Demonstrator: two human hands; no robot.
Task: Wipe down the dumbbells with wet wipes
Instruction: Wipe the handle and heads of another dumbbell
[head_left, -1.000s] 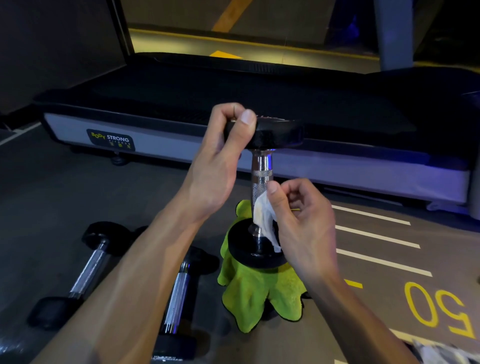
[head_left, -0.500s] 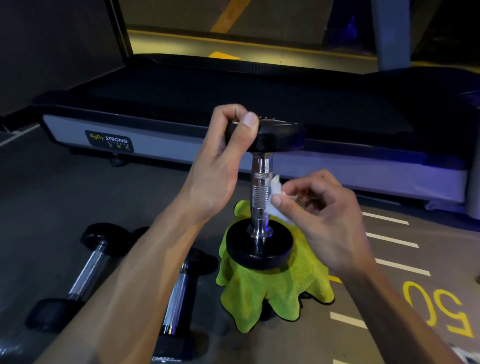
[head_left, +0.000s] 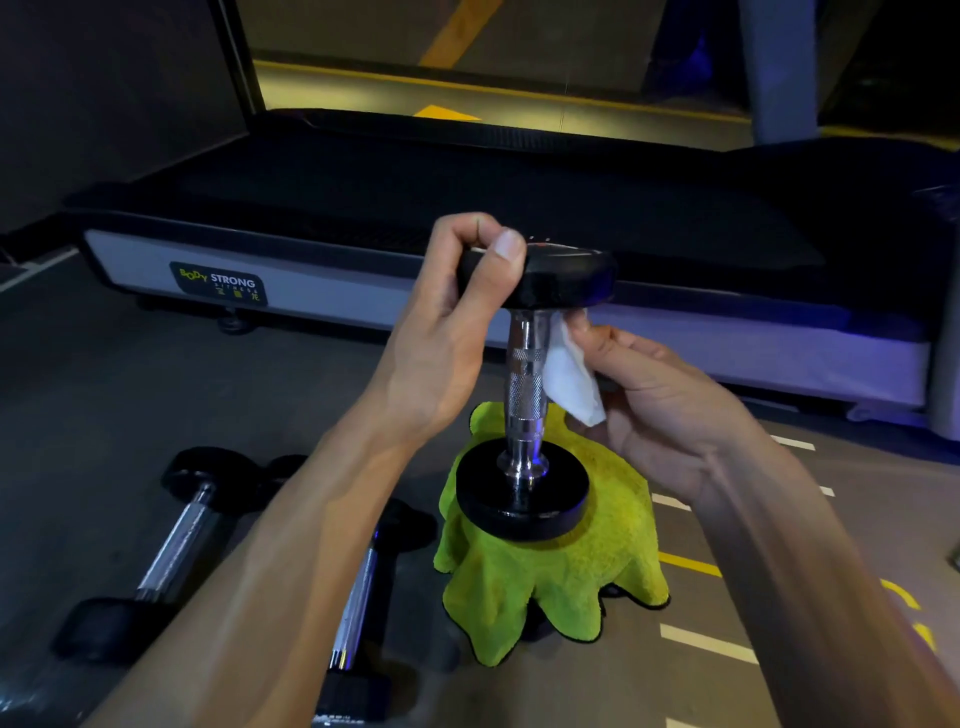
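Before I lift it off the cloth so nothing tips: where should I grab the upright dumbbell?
Probably the knurled steel handle, wrapped from the right, where only the wet wipe touches it. The dumbbell stands on end on the green cloth, and the left hand already steadies its top head.

The green cloth (head_left: 550, 577) hides whatever the upright dumbbell (head_left: 525, 384) stands on; the frame's bottom edge cuts a lying dumbbell (head_left: 358, 613).
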